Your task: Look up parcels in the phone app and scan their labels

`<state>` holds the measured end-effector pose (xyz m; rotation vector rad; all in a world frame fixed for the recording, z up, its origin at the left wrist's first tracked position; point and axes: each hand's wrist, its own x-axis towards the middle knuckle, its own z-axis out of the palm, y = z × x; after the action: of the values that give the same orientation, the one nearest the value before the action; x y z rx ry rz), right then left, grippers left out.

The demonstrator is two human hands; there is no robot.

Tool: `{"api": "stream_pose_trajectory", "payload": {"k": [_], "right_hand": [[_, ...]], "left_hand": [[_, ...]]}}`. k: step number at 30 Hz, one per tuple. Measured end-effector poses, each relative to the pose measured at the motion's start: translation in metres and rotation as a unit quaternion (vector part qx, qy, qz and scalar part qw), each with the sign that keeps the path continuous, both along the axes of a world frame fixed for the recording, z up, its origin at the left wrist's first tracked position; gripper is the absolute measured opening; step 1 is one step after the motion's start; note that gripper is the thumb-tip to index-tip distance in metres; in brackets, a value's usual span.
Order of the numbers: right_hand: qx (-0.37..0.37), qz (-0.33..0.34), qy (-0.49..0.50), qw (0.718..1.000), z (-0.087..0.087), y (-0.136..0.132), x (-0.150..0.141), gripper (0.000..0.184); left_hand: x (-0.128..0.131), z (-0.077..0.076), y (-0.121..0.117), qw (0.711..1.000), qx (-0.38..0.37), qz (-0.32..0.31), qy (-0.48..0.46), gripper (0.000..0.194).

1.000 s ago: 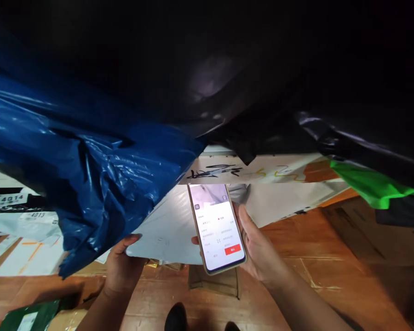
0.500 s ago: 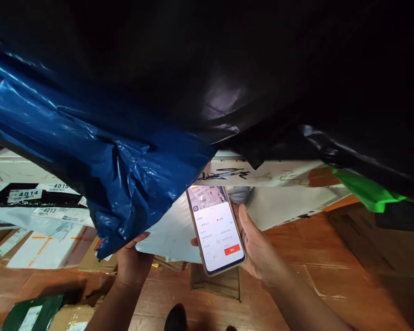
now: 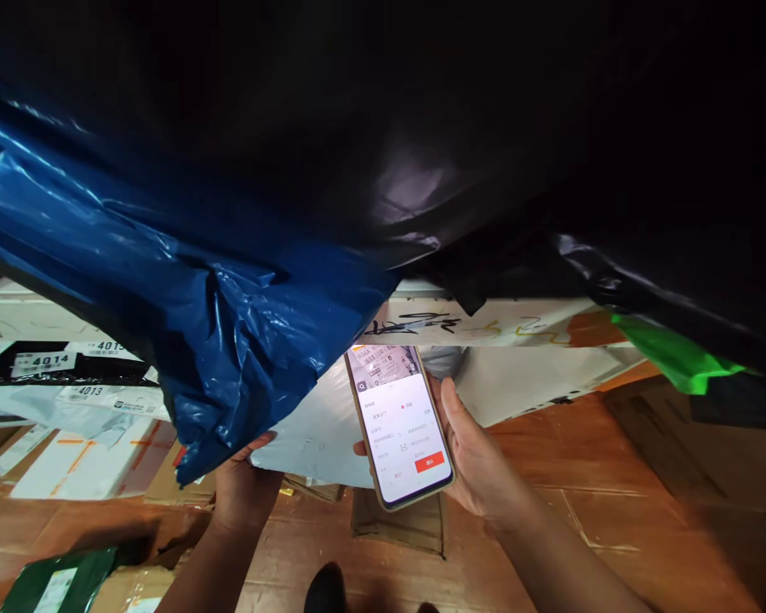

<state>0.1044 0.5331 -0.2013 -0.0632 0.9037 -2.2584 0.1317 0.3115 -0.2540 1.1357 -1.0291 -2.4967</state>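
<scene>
My right hand [image 3: 476, 455] is closed around a smartphone [image 3: 409, 438], thumb along its right edge and a fingertip at its left. The screen is lit, with a parcel label in its camera picture at the top and a red button near the bottom. My left hand [image 3: 246, 485] grips the left edge of a pale grey mailer bag [image 3: 319, 426], thumb on top. Most of its fingers are hidden. The phone is held over the bag's right side. A crumpled blue plastic bag [image 3: 248, 332] hangs in front and covers part of my left hand and the mailer.
Dark plastic parcels [image 3: 421, 128] fill the upper view above a white shelf edge [image 3: 517, 319]. Labelled parcels [image 3: 44, 362] lie at the left. Below are a white box [image 3: 77, 460], a dark green parcel [image 3: 57, 579] and flat cardboard [image 3: 399, 519] on the brown floor [image 3: 549, 545].
Both hands, the phone and the mailer bag stay almost still. The view has shifted very slightly, and the blue bag's lower tip sits a touch lower.
</scene>
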Motion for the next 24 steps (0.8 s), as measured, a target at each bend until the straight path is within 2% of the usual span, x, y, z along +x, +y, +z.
{"api": "stream_pose_trajectory", "payload": {"k": [6,15,24], "right_hand": [[0.002,-0.011,0.001,1.000,0.001,0.000,0.000,0.046],[-0.018,0.011,0.000,1.000,0.000,0.002,0.001,0.046],[-0.010,0.005,0.000,1.000,0.003,0.001,0.002,0.047]], "left_hand": [[0.002,-0.004,-0.003,1.000,0.005,-0.004,0.008,0.060],[0.001,-0.003,0.000,0.999,0.018,0.016,0.029,0.062],[0.000,0.007,-0.007,1.000,0.021,-0.002,0.013,0.064]]}}
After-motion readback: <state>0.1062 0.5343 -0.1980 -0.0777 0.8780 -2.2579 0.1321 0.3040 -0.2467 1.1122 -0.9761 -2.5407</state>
